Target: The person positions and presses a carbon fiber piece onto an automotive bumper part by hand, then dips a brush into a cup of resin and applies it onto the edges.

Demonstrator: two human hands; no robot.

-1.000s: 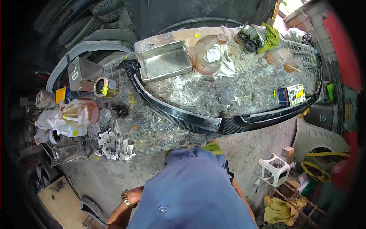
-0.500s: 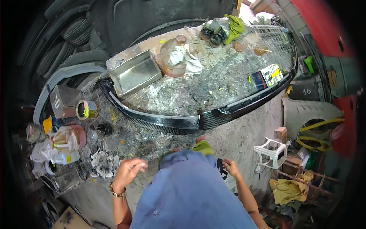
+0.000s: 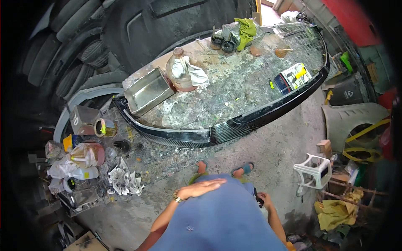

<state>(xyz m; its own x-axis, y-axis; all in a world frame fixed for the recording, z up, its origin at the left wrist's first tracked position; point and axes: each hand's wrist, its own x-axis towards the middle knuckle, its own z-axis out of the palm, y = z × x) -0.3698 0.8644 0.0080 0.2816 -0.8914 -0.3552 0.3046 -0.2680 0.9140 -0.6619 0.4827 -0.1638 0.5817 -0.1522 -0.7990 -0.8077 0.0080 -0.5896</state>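
My left hand (image 3: 203, 187), a watch on its wrist, lies flat with fingers stretched on the front of my blue shirt (image 3: 217, 221). At my right hip, my right hand (image 3: 264, 198) has curled fingers at a small dark thing I cannot make out. A long curved black carbon-fibre part (image 3: 228, 129) runs along the near edge of the cluttered workbench (image 3: 209, 104). On the bench stand a metal tray (image 3: 144, 94), a large jug with white cloth (image 3: 176, 79), dark cups (image 3: 227, 48) and a green rag (image 3: 245, 29).
To the left are containers (image 3: 81, 171), crumpled paper (image 3: 123, 180) and stacked tyres (image 3: 90, 52). At the right stand a white plastic stool (image 3: 312, 169), a grey body panel (image 3: 343, 125) and a rusty rack (image 3: 343, 196). My sandalled feet (image 3: 243, 169) are on the concrete floor.
My left hand has risen from beside me and now rests on my shirt. My right hand has moved slightly down and outward at my hip. Both sandalled feet now show clearly below the bench part.
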